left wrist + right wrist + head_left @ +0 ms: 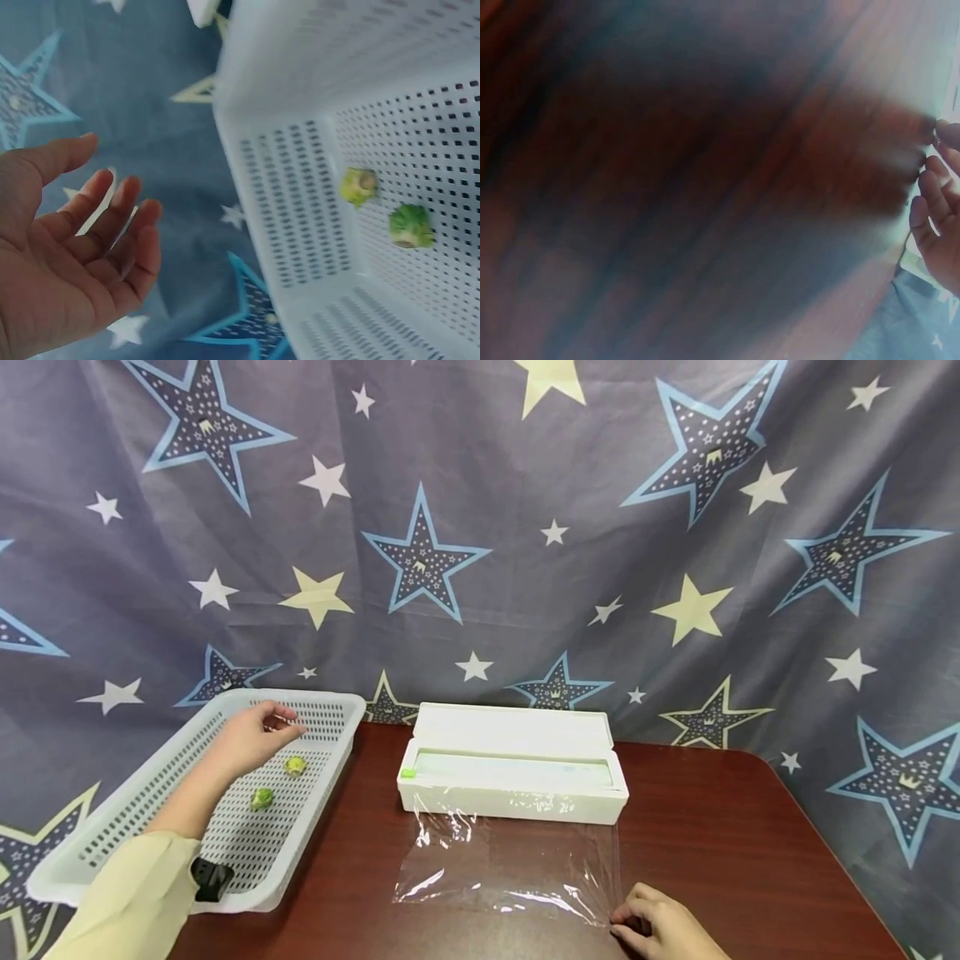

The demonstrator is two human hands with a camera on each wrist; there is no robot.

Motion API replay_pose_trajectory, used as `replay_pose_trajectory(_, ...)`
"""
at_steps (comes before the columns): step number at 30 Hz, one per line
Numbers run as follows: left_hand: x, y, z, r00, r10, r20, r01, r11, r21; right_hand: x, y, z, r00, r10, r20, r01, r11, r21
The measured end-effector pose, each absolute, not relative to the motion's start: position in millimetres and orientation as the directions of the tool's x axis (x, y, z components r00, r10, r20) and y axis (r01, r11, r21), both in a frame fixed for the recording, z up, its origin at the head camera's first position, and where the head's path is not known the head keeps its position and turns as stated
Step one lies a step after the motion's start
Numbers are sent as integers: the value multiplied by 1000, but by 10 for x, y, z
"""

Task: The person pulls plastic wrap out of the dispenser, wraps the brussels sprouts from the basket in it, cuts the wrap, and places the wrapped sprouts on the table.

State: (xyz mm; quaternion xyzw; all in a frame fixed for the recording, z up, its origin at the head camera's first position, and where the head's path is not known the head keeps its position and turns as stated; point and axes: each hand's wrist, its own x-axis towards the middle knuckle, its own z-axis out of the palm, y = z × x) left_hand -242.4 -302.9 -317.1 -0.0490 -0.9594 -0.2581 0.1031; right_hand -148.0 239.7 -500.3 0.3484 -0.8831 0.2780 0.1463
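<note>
— Left hand (258, 739) where?
— Above the far part of the white basket (309, 814), with fingers loosely bent and thumb well apart from them, as seen in the left wrist view.
— And lower down, inside the basket?
— On the perforated floor, near each other but apart: a small green sprout (261, 799) and, farther back, a yellower sprout (295, 766).
— By the left wrist?
— A black device (212, 878), just beside the cuff of a cream sleeve (127, 902).
— And the right hand (660, 927)?
— Low at the reddish-brown tabletop (750, 835), with fingers and thumb pinching the near right corner of the clear film (517, 868).
— Film from where?
— Out of the white box (517, 802), down over its front wall and toward the person, glossy and wrinkled along the near edge.
— And the box itself?
— Flat on the tabletop, with lid (513, 731) tipped up at the back and a green tab (408, 772) at the left end.
— From the right wrist view?
— Mostly blur, with fingers at the right margin; cannot tell the grip from there.
— Behind everything?
— A grey-blue curtain (450, 643) with stars.
</note>
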Motion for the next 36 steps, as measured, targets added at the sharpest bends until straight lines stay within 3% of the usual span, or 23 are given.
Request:
replay_pose_trajectory(5,-2609,-3158,-3306,-986,15,165,94,869,486,-1465,2403,-5000,-736,-530,420,-676,602,-425)
replay_pose_trajectory(15,-2864,-3428,-3665,-998,-23,53,5,877,481,-1481,2405,-5047,-710,-522,473,-701,591,-400)
replay_pose_trajectory(26,-2916,-3560,-3940,-994,-64,-90,-98,882,461,-1492,2406,-5034,-718,-525,458,-695,585,-418)
replay_pose_trajectory(36,-2889,-3597,-4110,-988,-66,-140,-121,894,431,-1493,2422,-5014,-731,-534,424,-682,585,-439)
